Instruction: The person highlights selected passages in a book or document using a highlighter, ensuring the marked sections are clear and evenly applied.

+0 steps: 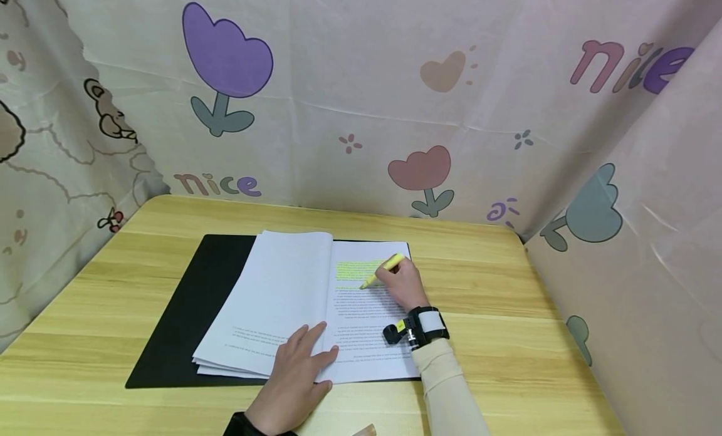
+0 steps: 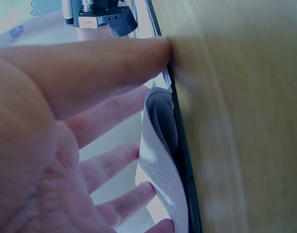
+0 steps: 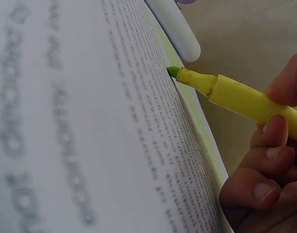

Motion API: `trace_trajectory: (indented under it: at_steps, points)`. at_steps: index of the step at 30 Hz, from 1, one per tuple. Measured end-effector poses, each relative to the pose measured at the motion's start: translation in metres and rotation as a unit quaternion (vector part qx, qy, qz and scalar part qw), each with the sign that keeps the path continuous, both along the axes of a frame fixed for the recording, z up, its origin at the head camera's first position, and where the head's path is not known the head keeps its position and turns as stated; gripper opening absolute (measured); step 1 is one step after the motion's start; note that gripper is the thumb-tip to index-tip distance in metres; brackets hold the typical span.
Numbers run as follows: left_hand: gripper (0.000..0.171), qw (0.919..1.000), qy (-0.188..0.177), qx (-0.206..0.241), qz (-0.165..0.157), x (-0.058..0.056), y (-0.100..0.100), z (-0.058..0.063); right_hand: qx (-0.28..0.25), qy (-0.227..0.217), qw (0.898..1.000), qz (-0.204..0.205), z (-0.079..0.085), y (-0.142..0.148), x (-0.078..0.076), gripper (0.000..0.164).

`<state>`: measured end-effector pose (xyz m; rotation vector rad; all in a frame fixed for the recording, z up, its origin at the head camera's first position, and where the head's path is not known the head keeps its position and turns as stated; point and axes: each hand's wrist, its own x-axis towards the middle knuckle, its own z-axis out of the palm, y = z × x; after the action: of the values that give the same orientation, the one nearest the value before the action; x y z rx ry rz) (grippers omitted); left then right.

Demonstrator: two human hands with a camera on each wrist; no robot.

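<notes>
My right hand (image 1: pixel 403 284) grips a yellow highlighter (image 1: pixel 381 271), its tip on or just above the printed text of the right-hand page (image 1: pixel 372 336). Seen in the right wrist view, the highlighter (image 3: pixel 250 99) has no cap on its green-tinted chisel tip. Yellow highlighting covers several lines near the top of that page. With fingers spread, my left hand (image 1: pixel 296 376) rests on the lower part of the open stack of papers, near the fold. The turned left page (image 1: pixel 276 285) is mostly blank, with a few lines low down. In the left wrist view the paper (image 2: pixel 163 179) bulges up beneath the fingers.
Under the papers lies a black mat or folder (image 1: pixel 175 336), showing mostly on the left. It sits on a wood-grain table (image 1: pixel 485 361). A small tan object (image 1: pixel 365 431) pokes in at the bottom edge. Patterned curtains (image 1: pixel 338 79) stand behind and on both sides.
</notes>
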<state>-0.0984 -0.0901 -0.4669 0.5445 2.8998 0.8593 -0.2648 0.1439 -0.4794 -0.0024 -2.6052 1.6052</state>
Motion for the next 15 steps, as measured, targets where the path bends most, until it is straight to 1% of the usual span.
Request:
trace_trajectory:
  at_steps: [15]
  points:
    - [0.043,1.0,-0.002,-0.003,0.002,0.0001,0.0006,0.0005,-0.004,-0.005,1.0,-0.004,-0.0006,0.003,-0.0012,0.011]
